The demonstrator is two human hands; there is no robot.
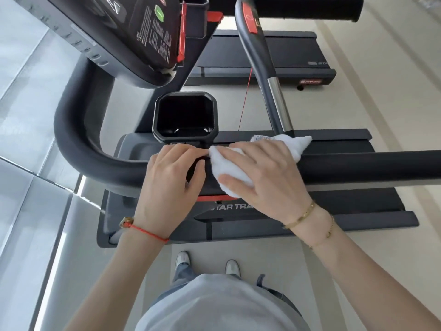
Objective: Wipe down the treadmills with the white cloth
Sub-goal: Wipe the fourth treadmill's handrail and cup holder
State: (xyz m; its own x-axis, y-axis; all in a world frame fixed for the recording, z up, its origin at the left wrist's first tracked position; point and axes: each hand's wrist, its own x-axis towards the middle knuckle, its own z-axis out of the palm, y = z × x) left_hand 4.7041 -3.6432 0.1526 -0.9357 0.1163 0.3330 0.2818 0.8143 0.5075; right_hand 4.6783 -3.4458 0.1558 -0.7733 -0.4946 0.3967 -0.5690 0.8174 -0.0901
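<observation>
The floor (381, 56) is pale and smooth, laid in broad light bands that run past the machines, and along the left side a glossy grey panelled surface (28, 115) with thin seams reflects soft light. Two treadmills are in view: the near treadmill (334, 204), dark grey with a red strip and white lettering on its deck, and a second treadmill (286, 51) beyond it, also dark, with a small red label at its end. The near machine has a thick black handrail (358, 166) that crosses the view and curves round on the left, one square black cup holder (185, 114) just above the rail, and a black console (133, 37) with one green button and red trim. One white cloth (226, 168) lies draped over the handrail near its middle, its far end sticking out past the rail. Two hands are at the rail. The right hand (265, 177) lies flat on the cloth with fingers spread and fairly straight, pressing it to the rail. The left hand (171, 177) has its fingers curled over the rail just beside the cloth, fingertips touching the cloth's edge. The left wrist bears one red cord bracelet (145, 231); the right wrist bears two thin gold bracelets (303, 215). Two pale shoes (183, 259) stand on the floor below.
</observation>
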